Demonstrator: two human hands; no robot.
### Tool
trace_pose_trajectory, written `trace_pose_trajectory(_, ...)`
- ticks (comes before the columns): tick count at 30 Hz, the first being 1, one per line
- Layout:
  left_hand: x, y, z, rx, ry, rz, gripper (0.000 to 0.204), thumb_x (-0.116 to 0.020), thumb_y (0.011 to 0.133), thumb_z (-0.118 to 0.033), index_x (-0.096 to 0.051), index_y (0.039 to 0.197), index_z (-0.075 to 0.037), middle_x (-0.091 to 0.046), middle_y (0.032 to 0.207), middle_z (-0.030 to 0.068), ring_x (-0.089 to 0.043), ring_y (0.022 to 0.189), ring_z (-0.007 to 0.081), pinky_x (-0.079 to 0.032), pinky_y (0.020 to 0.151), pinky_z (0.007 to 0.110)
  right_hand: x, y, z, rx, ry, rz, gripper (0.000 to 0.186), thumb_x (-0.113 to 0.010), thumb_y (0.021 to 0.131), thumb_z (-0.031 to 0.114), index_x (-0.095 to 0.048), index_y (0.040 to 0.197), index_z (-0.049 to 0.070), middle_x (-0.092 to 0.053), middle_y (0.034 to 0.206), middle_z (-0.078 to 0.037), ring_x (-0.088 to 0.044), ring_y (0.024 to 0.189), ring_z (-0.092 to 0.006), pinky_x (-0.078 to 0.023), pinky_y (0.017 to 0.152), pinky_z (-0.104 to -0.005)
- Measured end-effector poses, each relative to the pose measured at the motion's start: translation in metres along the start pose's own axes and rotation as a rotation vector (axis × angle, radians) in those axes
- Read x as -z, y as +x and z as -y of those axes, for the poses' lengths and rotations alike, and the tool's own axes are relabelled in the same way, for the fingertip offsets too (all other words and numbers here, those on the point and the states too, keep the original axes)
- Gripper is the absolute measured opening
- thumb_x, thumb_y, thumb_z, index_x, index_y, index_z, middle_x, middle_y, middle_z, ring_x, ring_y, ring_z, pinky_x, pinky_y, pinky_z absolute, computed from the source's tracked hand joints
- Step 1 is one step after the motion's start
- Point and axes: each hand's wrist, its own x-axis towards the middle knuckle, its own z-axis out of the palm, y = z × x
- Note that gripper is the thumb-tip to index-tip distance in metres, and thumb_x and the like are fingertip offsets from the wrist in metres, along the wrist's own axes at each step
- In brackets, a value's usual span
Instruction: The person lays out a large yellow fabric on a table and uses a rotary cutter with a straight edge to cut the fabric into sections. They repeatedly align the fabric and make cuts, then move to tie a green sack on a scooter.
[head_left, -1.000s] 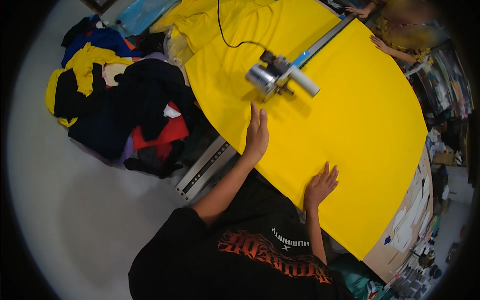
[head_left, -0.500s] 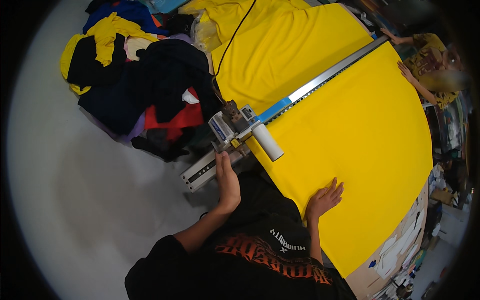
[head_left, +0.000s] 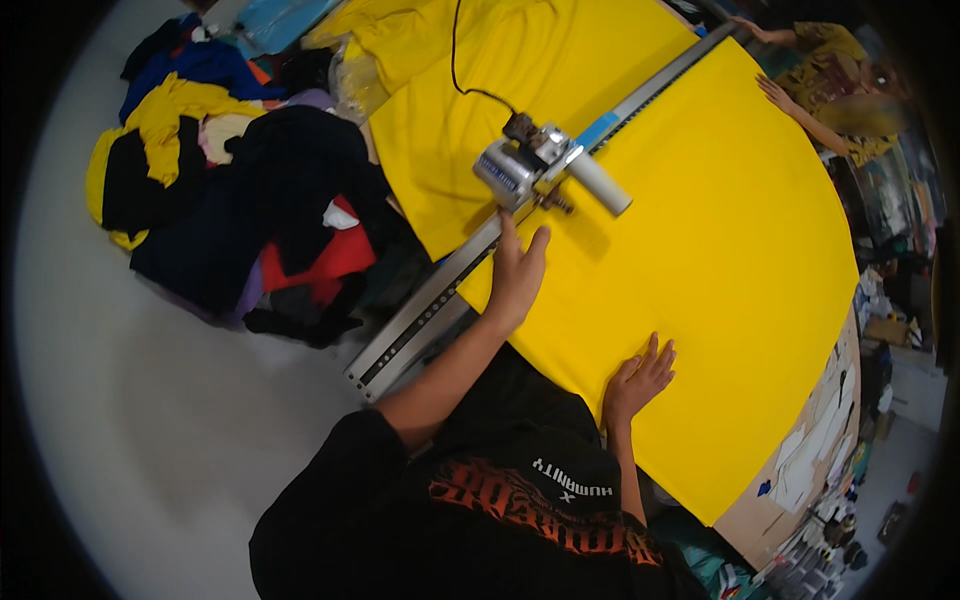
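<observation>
My left hand (head_left: 517, 275), fingers apart, reaches up to the back of a silver motorised cutter (head_left: 510, 170), its fingertips at or touching the housing. The cutter, with a white cylindrical handle (head_left: 600, 182) and black cable, sits on a long metal rail (head_left: 420, 318) running diagonally across yellow fabric (head_left: 720, 250). Along the rail below the cutter the fabric lies parted, exposing the metal. My right hand (head_left: 640, 380) lies open on the yellow fabric near its front edge, fingers spread.
A heap of dark, yellow and red cloth (head_left: 230, 210) lies at left beside grey floor (head_left: 150, 400). Paper pieces (head_left: 805, 450) lie on the board at right. A co-worker's hands (head_left: 775, 95) are at the fabric's far edge, beside the rail.
Since half a second ago the cutter has travelled away from me along the rail, with my left hand following, and more rail shows below it. My right hand stays on the fabric.
</observation>
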Motion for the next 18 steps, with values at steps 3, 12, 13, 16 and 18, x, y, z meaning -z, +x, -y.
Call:
trace_pose_trajectory(3, -0.048, 0.073, 0.000, -0.004, 0.115, 0.142, 0.076, -0.057, 0.099, -0.025, -0.022, 0.160, 0.002, -0.040, 0.157, 0.0283, -0.041, 0.145, 0.0364, -0.031, 0.119, 0.038, 0.002, 0.000, 0.002, -0.016, -0.008, -0.017, 0.054, -0.049, 0.100, 0.012, -0.045, 0.153, 0.011, -0.028, 0.165, -0.019, -0.022, 0.154, -0.0397, -0.013, 0.124, -0.0581)
trace_pose_trajectory(12, -0.139, 0.101, -0.120, -0.254, -0.077, 0.492, 0.059, -0.056, 0.103, -0.025, -0.041, 0.154, 0.002, -0.042, 0.159, 0.0168, -0.039, 0.149, 0.0262, -0.029, 0.122, 0.035, 0.004, 0.003, 0.000, -0.039, 0.041, -0.047, 0.054, -0.053, 0.096, 0.012, -0.048, 0.150, 0.013, -0.031, 0.164, -0.019, -0.025, 0.153, -0.0401, -0.015, 0.124, -0.0592)
trace_pose_trajectory(13, -0.133, 0.092, -0.118, -0.236, -0.037, 0.501, 0.058, -0.056, 0.103, -0.025, -0.042, 0.154, 0.002, -0.043, 0.159, 0.0169, -0.039, 0.148, 0.0266, -0.029, 0.122, 0.036, 0.005, 0.003, 0.000, -0.039, 0.046, -0.043, 0.054, -0.053, 0.096, 0.012, -0.048, 0.150, 0.013, -0.032, 0.163, -0.020, -0.025, 0.153, -0.0403, -0.015, 0.124, -0.0593)
trace_pose_trajectory(16, -0.105, 0.072, -0.089, -0.198, 0.078, 0.513, 0.056, -0.055, 0.104, -0.023, -0.043, 0.153, 0.001, -0.045, 0.158, 0.0169, -0.042, 0.146, 0.0271, -0.030, 0.121, 0.036, 0.008, 0.004, 0.001, -0.036, 0.051, -0.038, 0.054, -0.054, 0.096, 0.012, -0.049, 0.150, 0.012, -0.033, 0.162, -0.021, -0.026, 0.152, -0.0411, -0.015, 0.123, -0.0597)
trace_pose_trajectory(18, -0.073, 0.061, -0.053, -0.195, 0.162, 0.487, 0.049, -0.054, 0.105, -0.019, -0.048, 0.150, -0.003, -0.050, 0.153, 0.0149, -0.047, 0.142, 0.0277, -0.037, 0.116, 0.039, 0.008, 0.003, -0.001, -0.042, 0.039, -0.047, 0.054, -0.054, 0.096, 0.012, -0.050, 0.149, 0.012, -0.034, 0.161, -0.022, -0.026, 0.152, -0.0417, -0.015, 0.123, -0.0604)
